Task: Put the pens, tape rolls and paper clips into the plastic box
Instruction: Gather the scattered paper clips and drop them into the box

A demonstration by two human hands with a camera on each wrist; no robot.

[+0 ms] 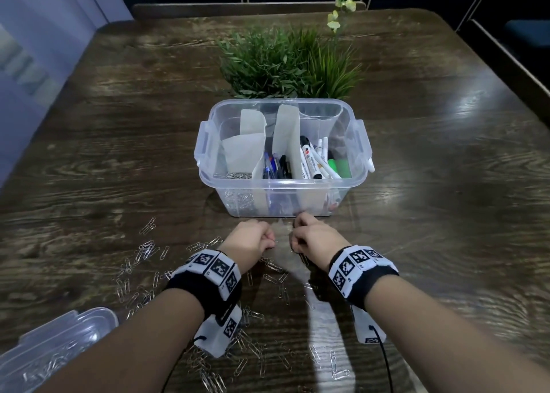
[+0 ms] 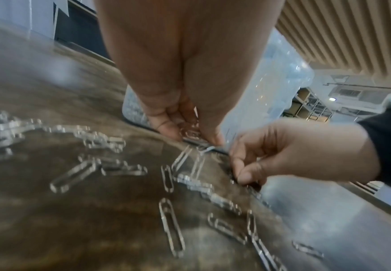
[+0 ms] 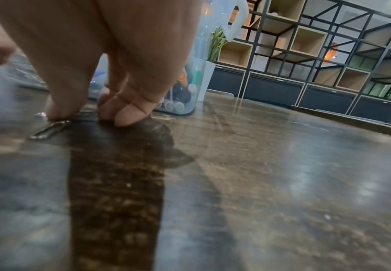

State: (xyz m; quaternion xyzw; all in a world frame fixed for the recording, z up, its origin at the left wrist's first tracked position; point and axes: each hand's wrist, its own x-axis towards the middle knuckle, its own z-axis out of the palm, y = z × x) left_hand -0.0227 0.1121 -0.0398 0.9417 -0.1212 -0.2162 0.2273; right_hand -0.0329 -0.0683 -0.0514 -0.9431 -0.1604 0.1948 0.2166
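With both the left hand (image 1: 249, 237) and right hand (image 1: 312, 234) pinching paper clips (image 1: 148, 249) near the table's (image 1: 446, 154) front edge, sweep strays together before lifting handfuls into the plastic box (image 1: 354, 181) just beyond.

Behind the fingers (image 1: 269, 237) of both bare arms, the person is wearing black wristbands (image 1: 205, 288) ringed with white blocks bearing black square-patterned markers, each carrying a white camera unit (image 1: 369, 327) trailing a thin black cable (image 1: 385, 360).
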